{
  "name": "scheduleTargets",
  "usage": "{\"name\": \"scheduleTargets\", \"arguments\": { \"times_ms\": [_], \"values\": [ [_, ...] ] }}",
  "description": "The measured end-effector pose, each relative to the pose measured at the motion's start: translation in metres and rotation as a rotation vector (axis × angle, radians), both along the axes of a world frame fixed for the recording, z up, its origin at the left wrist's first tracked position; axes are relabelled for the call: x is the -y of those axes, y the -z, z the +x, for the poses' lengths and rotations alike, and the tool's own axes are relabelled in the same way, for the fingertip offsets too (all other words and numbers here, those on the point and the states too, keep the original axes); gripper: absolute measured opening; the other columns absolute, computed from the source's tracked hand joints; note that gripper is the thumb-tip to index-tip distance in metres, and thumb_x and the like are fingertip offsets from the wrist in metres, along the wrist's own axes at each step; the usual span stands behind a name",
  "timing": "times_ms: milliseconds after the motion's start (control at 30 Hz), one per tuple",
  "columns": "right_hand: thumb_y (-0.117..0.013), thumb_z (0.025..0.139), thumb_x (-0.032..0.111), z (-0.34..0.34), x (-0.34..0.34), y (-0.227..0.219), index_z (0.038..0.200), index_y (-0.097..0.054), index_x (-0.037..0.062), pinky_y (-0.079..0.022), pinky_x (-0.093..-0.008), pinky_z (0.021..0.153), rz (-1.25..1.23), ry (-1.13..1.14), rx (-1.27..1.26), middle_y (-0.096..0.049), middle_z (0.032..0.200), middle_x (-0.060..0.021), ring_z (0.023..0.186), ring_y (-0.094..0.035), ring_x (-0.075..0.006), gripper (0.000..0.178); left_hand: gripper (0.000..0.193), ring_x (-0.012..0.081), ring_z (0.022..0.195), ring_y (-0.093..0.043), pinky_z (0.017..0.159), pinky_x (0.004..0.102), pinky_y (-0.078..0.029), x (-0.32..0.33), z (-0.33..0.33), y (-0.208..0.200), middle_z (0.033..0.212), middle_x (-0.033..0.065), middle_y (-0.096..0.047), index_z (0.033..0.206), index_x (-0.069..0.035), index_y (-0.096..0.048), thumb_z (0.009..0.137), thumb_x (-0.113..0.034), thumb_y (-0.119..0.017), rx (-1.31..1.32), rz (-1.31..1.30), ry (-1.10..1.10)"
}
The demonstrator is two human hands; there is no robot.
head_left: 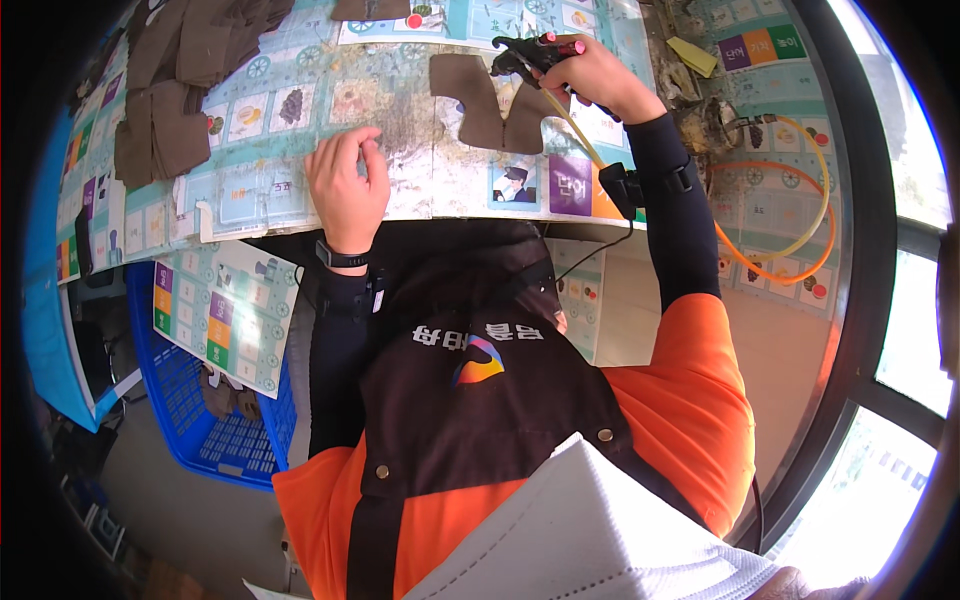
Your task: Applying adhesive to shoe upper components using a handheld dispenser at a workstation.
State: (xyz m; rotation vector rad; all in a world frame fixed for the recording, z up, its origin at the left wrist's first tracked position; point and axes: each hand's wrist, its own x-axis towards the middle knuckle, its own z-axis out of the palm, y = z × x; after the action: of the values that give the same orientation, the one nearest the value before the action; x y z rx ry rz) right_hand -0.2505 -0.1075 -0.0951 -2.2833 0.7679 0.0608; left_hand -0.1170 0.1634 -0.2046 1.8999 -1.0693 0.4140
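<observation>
My right hand (598, 82) grips a black spray gun (518, 62) with pink-red knobs, and a thin yellow hose (572, 122) runs from it toward my forearm. Beneath the gun lies a flat brown cut piece (497, 125), notched like a shoe upper, on the worn patterned tabletop (405, 185). My left hand (347, 185) rests near the table's front edge, left of that piece. Its fingers are loosely bent and nothing shows in them. Part of the brown piece is hidden behind the gun and my right hand.
Stacks of brown cut pieces (165, 130) cover the table's far left, and another brown piece (370, 8) lies at the far edge. A blue basket (220, 445) stands below on the left, a board across it. Orange tubing (775, 278) loops at the right, near a window frame.
</observation>
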Motion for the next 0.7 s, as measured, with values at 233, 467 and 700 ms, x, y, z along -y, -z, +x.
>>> {"name": "scheduleTargets", "arguments": {
  "times_ms": [233,467,700],
  "values": [
    [-0.060,0.069,0.009,-0.003,0.002,0.006,0.076,-0.062,0.0022,-0.034,-0.0262,0.045,-0.014,-0.052,0.101,-0.054,0.057,-0.0019,0.048,-0.045,-0.0096,0.010,0.011,0.0214,0.073,-0.058,0.070,0.0336,-0.040,0.000,-0.001,0.000,0.080,0.0036,-0.064,0.090,-0.009,-0.066,0.082,-0.005,-0.059,-0.009,0.014,0.020],
    [-0.061,0.068,0.009,-0.007,-0.002,0.000,0.076,-0.062,0.0015,-0.034,-0.0262,0.045,-0.010,-0.035,0.059,-0.054,0.058,-0.0022,0.048,-0.045,-0.0101,0.011,0.011,0.0212,0.070,-0.057,0.069,0.0336,-0.040,0.001,0.000,0.001,0.079,0.0038,-0.064,0.089,-0.009,-0.066,0.082,-0.005,-0.059,-0.017,-0.005,0.003],
    [-0.061,0.066,0.008,-0.014,-0.009,-0.002,0.074,-0.060,0.0023,-0.033,-0.0264,0.044,0.023,0.028,-0.010,-0.051,0.057,-0.0026,0.047,-0.044,-0.0100,0.010,0.010,0.0209,0.068,-0.057,0.068,0.0337,-0.041,0.001,0.000,0.003,0.076,0.0038,-0.062,0.089,-0.009,-0.066,0.082,-0.004,-0.059,-0.021,-0.011,0.016]
  ]
}}
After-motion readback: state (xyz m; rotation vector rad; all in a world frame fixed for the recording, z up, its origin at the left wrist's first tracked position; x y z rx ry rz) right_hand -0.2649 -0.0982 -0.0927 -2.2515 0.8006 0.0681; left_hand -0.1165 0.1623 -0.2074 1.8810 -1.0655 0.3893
